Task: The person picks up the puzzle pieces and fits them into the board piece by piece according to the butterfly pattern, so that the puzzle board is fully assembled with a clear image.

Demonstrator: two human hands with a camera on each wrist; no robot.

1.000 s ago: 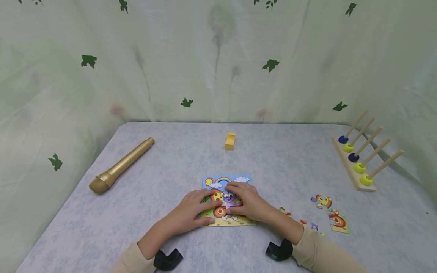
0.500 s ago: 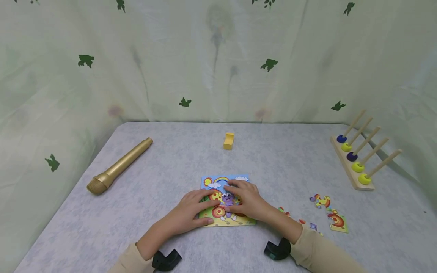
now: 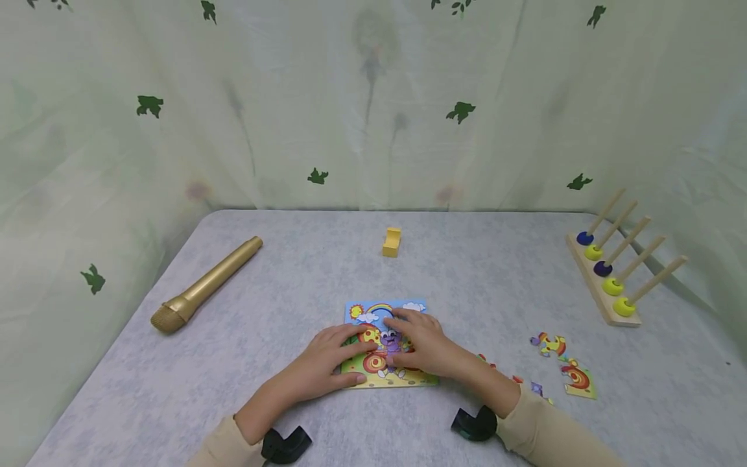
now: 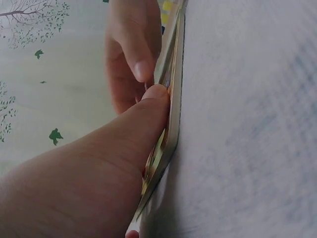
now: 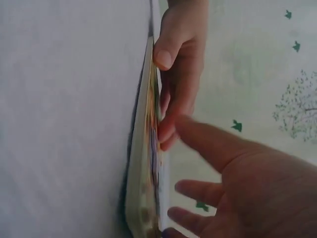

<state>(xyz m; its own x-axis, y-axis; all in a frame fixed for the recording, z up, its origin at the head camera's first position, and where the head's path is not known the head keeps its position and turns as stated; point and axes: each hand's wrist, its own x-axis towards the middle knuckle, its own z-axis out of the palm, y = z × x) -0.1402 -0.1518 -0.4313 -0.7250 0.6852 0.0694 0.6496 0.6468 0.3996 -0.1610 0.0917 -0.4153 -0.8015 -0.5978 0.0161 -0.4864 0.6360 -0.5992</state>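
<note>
A flat jigsaw puzzle board (image 3: 357, 381) with a rainbow, a sun and a purple cartoon figure lies before me in the head view. My left hand (image 3: 327, 360) rests on its left side, fingers stretched inward and thumb along the front border. The left wrist view shows that thumb (image 4: 156, 96) touching the board's edge. Over the right side is my right hand (image 3: 425, 344), fingers spread and slightly bent. In the right wrist view its fingers (image 5: 198, 191) stand a little apart from the board and hold nothing. Both hands cover parts of the picture.
Several loose puzzle pieces (image 3: 580, 380) lie to the right, some partly behind the right forearm. A wooden peg rack (image 3: 601, 285) with blue and yellow beads stands at far right. A gold microphone (image 3: 207, 285) lies left, and a small yellow block (image 3: 391, 243) sits at the back.
Both hands stay nearly in place. The right fingers have shifted slightly, and the purple figure's face shows more clearly between the hands than one second ago.
</note>
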